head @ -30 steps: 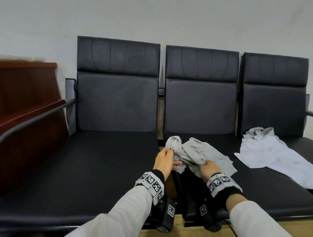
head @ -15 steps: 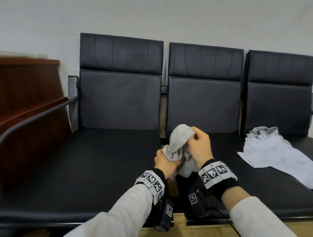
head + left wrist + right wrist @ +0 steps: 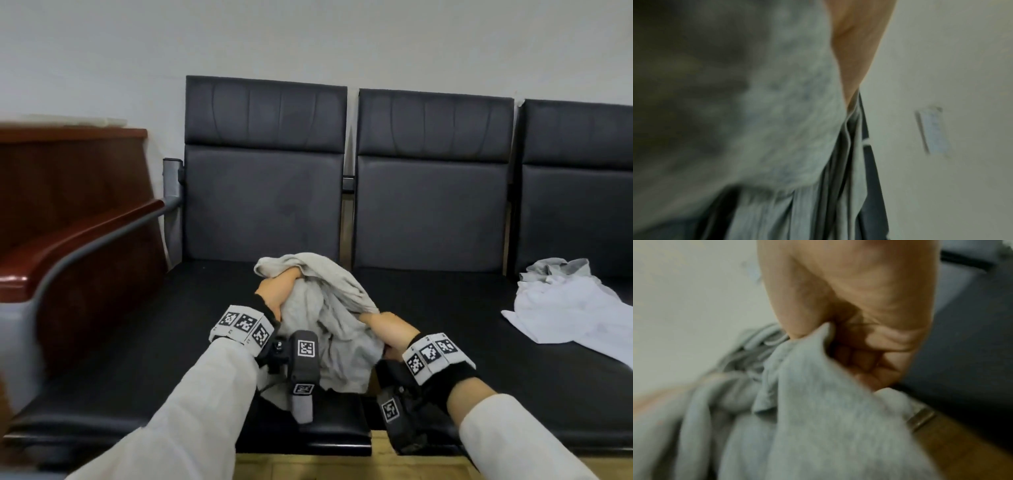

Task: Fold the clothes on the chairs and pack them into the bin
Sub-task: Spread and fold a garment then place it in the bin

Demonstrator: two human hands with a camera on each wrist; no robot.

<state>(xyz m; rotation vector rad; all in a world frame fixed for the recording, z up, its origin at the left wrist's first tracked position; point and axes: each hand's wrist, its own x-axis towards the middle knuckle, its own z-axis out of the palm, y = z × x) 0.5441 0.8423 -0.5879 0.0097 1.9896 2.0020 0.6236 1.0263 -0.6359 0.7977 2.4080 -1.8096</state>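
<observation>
A crumpled grey garment (image 3: pixel 325 318) hangs between both hands above the front of the black seats (image 3: pixel 154 342). My left hand (image 3: pixel 277 291) grips its upper left part, fingers buried in the cloth. My right hand (image 3: pixel 383 325) grips the lower right side; in the right wrist view the thumb and curled fingers (image 3: pixel 863 360) pinch a fold of grey garment (image 3: pixel 818 410). The left wrist view is blurred, filled with grey garment (image 3: pixel 787 113) beside my left hand (image 3: pixel 857 48). A white garment (image 3: pixel 568 308) lies spread on the right seat. No bin is in view.
Three black padded chairs stand in a row against a pale wall (image 3: pixel 308 41). A metal armrest (image 3: pixel 102 246) and a reddish wooden counter (image 3: pixel 68 192) bound the left side. Wooden floor (image 3: pixel 301 466) shows below the seat edge.
The hands carried the grey garment left, toward the left seat, and drew apart. The left hand rose to the top of the cloth; the right dropped lower right. The view shifted left.
</observation>
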